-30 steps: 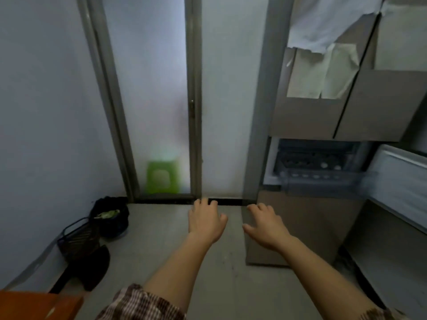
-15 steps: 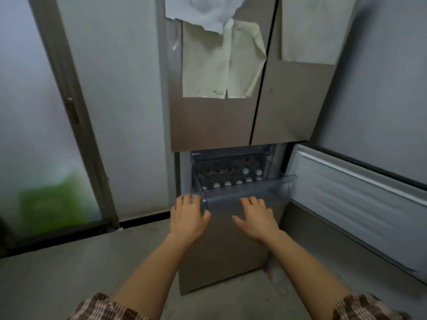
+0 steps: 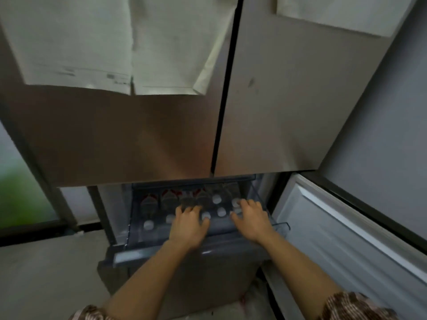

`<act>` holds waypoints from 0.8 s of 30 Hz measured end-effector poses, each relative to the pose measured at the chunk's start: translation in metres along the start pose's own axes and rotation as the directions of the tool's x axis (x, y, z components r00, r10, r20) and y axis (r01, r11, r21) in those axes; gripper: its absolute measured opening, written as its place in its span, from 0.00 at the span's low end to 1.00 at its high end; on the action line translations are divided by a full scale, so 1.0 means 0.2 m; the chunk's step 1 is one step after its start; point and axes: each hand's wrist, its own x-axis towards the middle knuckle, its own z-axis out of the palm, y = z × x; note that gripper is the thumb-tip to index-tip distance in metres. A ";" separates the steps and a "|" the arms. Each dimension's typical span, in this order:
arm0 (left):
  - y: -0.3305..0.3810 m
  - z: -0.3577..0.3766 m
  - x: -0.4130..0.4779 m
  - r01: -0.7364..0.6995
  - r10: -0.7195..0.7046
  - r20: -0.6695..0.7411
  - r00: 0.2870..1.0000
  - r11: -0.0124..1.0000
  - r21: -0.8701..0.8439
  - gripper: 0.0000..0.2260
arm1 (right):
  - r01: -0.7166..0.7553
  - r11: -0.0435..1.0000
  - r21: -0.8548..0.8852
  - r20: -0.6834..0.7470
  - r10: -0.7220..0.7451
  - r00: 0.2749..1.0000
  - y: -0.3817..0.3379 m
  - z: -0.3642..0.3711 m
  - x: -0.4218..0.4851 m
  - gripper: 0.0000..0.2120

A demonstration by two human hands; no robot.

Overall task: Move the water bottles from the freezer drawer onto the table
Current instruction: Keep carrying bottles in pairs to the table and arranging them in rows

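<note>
Many water bottles packed in freezer drawer, lower centre | left hand, right hand over caps, fingers apart, gripping nothing | risk: cold-slick bottle may slip; tight rows may snag.

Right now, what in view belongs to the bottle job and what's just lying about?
Job: bottles, drawer, left hand, right hand, both over the bottles.
Lying about: papers on the fridge doors, green blur at far left.

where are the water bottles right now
Head view, lower centre: the water bottles sit in the open freezer drawer under the fridge doors, beneath the left hand and right hand.
</note>
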 end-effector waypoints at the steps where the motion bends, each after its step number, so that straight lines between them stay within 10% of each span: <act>1: 0.04 0.04 0.08 0.029 -0.029 0.023 0.999 0.999 -0.029 0.19 | -0.001 0.999 0.051 0.023 -0.001 1.000 0.05 0.00 0.09 0.21; 12: 0.21 0.33 0.70 0.435 -0.365 0.252 0.896 0.837 -0.333 0.18 | -0.276 0.900 0.338 0.402 0.127 0.907 0.28 0.22 0.66 0.20; 21: 0.24 0.40 0.78 0.501 -0.480 0.371 0.795 0.176 -0.847 0.09 | -0.401 0.800 0.446 0.429 0.202 0.880 0.26 0.25 0.73 0.19; 24: 0.23 0.34 0.70 0.498 -0.514 0.360 0.779 0.158 -0.852 0.03 | -0.347 0.836 0.425 0.479 0.118 0.870 0.27 0.20 0.68 0.12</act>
